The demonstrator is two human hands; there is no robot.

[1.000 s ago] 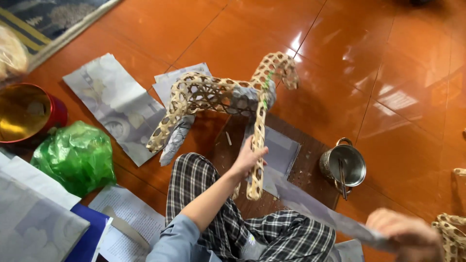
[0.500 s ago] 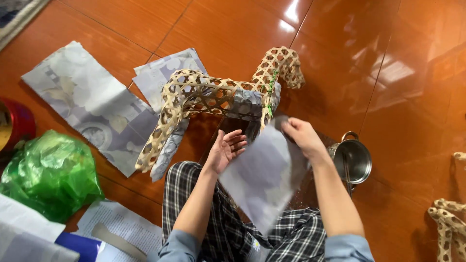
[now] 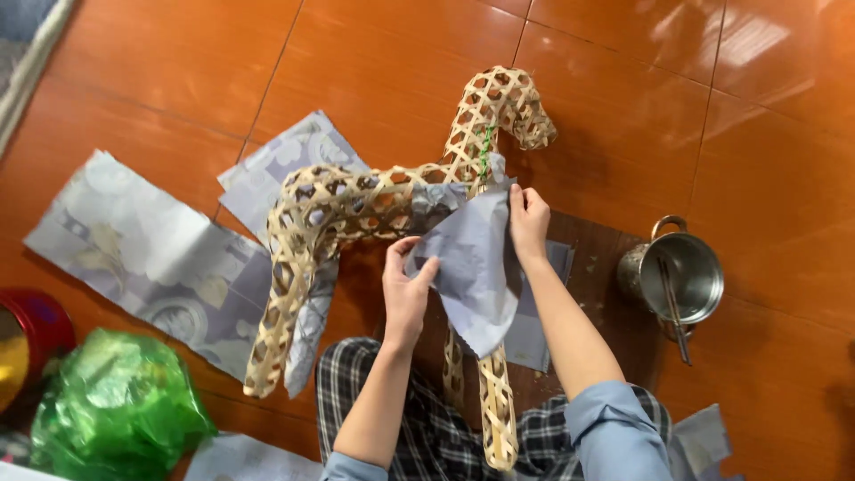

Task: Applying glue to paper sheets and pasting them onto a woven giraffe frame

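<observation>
Single head-worn view, looking steeply down from above the person's own lap onto the orange tiled floor [image 3: 178, 71], lens tipped slightly forward so the far tiles fill the top of the frame and the checked trousers [image 3: 419, 419] and blue sleeves run out at the bottom edge. Range is close: the woven animal frame [image 3: 374, 200] sits centre frame within arm's reach, with the left hand [image 3: 405, 289] and right hand [image 3: 528, 218] entering from below. No second view, so the metal pot [image 3: 681, 276] at right and the green bag [image 3: 116, 405] at lower left mark the width covered.
</observation>
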